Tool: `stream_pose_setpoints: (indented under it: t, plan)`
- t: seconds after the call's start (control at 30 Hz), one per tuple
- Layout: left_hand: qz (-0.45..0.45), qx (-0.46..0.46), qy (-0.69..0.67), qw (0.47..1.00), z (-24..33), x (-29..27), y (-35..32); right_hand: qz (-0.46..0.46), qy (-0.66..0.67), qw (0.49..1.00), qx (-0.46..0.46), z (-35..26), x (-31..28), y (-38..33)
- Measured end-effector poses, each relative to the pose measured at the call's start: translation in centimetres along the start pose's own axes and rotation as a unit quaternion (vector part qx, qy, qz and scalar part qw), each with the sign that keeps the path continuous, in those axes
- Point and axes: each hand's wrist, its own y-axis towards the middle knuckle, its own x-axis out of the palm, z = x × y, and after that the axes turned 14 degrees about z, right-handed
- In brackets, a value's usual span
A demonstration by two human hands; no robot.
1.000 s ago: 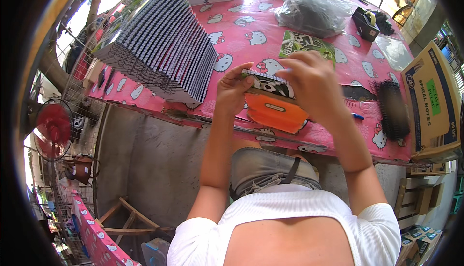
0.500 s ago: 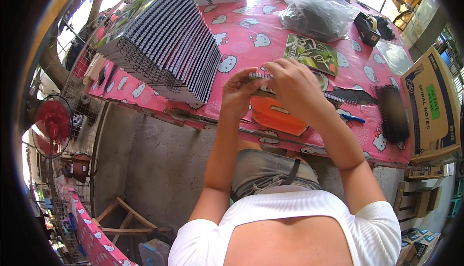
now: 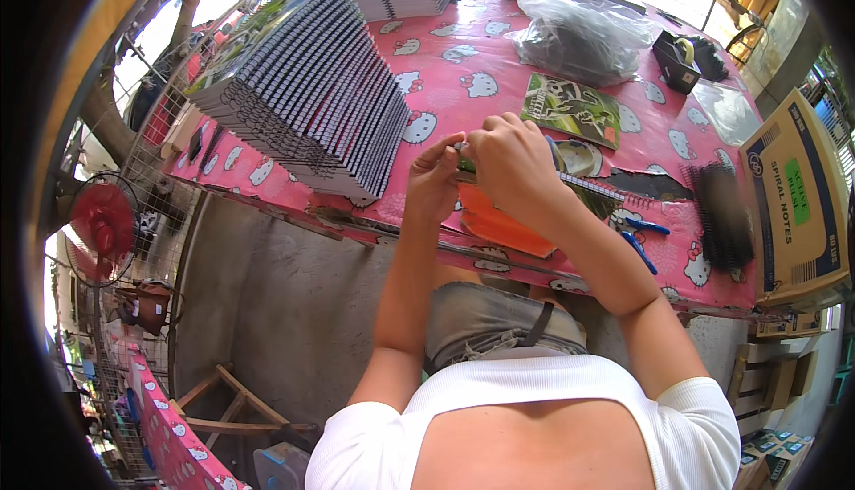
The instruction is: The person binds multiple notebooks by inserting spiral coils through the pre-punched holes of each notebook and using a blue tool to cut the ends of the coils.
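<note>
My left hand [image 3: 434, 178] is closed on the left end of a spiral notebook [image 3: 601, 194], thumb and finger pinched at its wire spine. My right hand [image 3: 512, 159] is pinched at the same end of the spine, its fingertips close to the left ones. The right hand and forearm hide much of the notebook, whose coiled edge reappears to the right. Below the hands, at the table's near edge, lies a flat orange item [image 3: 503, 223]. A blue-handled tool [image 3: 643, 245], perhaps pliers, lies right of my forearm.
A tall stack of spiral notebooks [image 3: 312, 89] stands at the left. Beyond my hands lie a green-covered notebook [image 3: 572, 109] and a tape roll [image 3: 581, 159]. Black binding coils [image 3: 720, 214], a carton [image 3: 795, 196], a plastic bag [image 3: 583, 36] and a black box [image 3: 677, 62] are rightward.
My right hand has shifted left, closer to my left hand at the spine's end. More of the coiled spine and the blue-handled tool now shows beside my right forearm.
</note>
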Motion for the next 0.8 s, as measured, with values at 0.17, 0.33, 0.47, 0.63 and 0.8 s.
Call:
stream_pose_setpoints:
  t: [0.17, 0.33, 0.47, 0.63, 0.8]
  plan:
    - [0.030, 0.010, 0.014, 0.999, 0.2, -0.5, -0.2, 0.022, 0.010, 0.998, 0.053, -1.0, 0.6, 0.4]
    - [0.015, 0.013, 0.010, 1.000, 0.0, 0.0, -0.2, -0.013, 0.013, 0.999, 0.034, -0.2, -0.1, -0.1]
    - [-0.014, 0.095, 0.121, 0.988, 0.4, 0.1, 0.1, 0.171, 0.089, 0.980, 0.047, 0.9, -7.3, -3.9]
    - [-0.087, 0.309, 0.307, 0.896, 4.8, 7.5, 0.1, 0.334, 0.026, 0.930, 0.149, 9.0, -11.3, -14.1]
    - [0.043, 0.684, 0.559, 0.467, 9.4, 14.2, -9.7, -0.036, -0.120, 0.966, 0.227, 13.2, -7.3, -23.8]
